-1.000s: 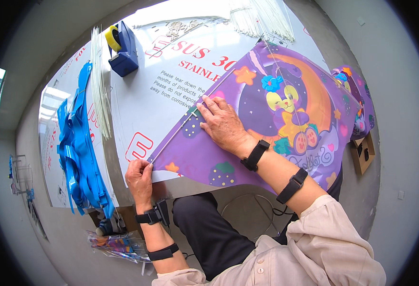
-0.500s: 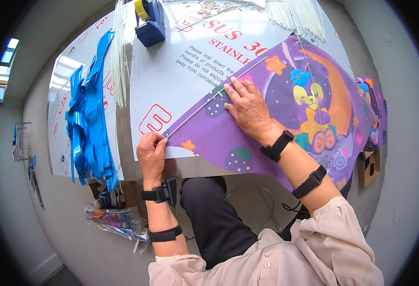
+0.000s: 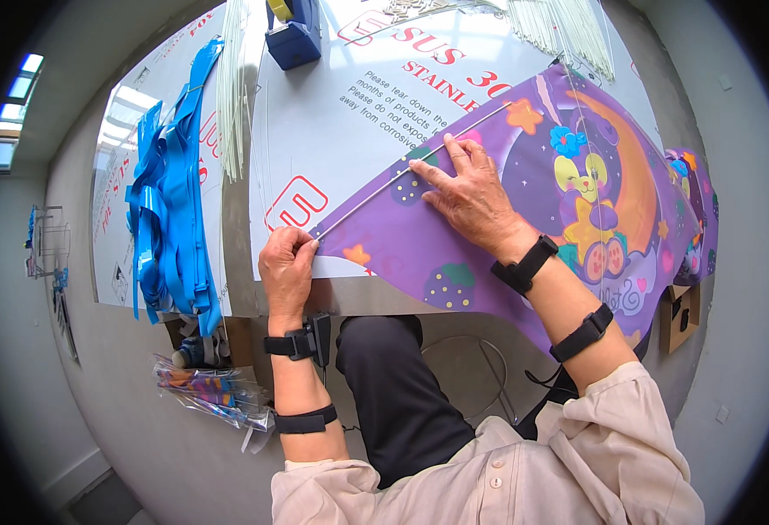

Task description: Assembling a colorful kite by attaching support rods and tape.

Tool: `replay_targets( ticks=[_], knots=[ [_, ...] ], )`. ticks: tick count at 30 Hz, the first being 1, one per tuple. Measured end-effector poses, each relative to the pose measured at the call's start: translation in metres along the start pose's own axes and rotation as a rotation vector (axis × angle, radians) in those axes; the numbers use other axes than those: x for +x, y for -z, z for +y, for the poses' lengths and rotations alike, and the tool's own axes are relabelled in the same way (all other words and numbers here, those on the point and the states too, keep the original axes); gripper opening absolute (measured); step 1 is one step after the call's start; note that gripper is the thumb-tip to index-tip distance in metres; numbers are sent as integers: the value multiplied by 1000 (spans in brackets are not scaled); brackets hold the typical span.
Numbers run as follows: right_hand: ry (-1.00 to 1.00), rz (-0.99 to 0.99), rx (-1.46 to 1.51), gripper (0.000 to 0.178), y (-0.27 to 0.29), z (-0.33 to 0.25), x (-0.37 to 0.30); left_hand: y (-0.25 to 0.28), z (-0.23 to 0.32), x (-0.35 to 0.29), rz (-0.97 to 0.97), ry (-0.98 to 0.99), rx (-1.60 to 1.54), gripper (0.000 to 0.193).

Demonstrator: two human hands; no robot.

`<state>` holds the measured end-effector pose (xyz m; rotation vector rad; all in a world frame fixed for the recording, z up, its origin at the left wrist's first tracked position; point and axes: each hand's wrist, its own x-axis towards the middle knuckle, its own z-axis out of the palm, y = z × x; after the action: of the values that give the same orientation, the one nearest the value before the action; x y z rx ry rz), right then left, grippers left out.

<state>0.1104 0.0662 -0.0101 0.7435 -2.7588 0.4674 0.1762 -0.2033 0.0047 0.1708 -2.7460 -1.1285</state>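
A purple kite (image 3: pixel 454 236) of thin printed cloth, with a yellow cartoon animal on an orange moon, lies over the table's front edge. Along its upper left side runs a slim white rod (image 3: pixel 362 199). My left hand (image 3: pixel 287 262) pinches the kite's left corner at the rod's lower end, thumb against forefinger. Farther up that side, my right hand (image 3: pixel 472 192) rests on the cloth with its fingers spread. Its forefinger and middle fingertips touch the rod side; the palm hides some cloth. A thin string (image 3: pixel 587 122) crosses the printed picture.
Left of my hands lies a bundle of blue strips (image 3: pixel 174 201), beside long pale rods (image 3: pixel 234 96). At the back stand a blue tape dispenser (image 3: pixel 293 44) and more pale rods (image 3: pixel 537 31). Below the table edge hangs a clear plastic bag (image 3: pixel 214 394); an open cardboard box (image 3: pixel 680 322) is at right.
The whole view has shifted slightly. My right forefinger has slid down along the rod side toward my left hand, and its fingers are farther apart. My left hand keeps its pinch.
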Motion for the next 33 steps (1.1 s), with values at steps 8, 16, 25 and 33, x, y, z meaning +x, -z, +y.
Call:
replay_targets(
  ticks=[8, 16, 25, 33],
  knots=[
    [-180, 77, 139, 32, -3, 3, 16, 0, -1, 1, 0, 6, -5, 8],
    [-397, 104, 81, 24, -16, -18, 27, 1, -4, 1, 0, 14, -19, 9],
    [-435, 123, -5, 20, -21, -24, 31, 1, -4, 2, -5, 25, -26, 9],
    [-437, 116, -45, 20, -23, -25, 31, 1, -2, 1, -8, 38, -20, 9]
  ],
)
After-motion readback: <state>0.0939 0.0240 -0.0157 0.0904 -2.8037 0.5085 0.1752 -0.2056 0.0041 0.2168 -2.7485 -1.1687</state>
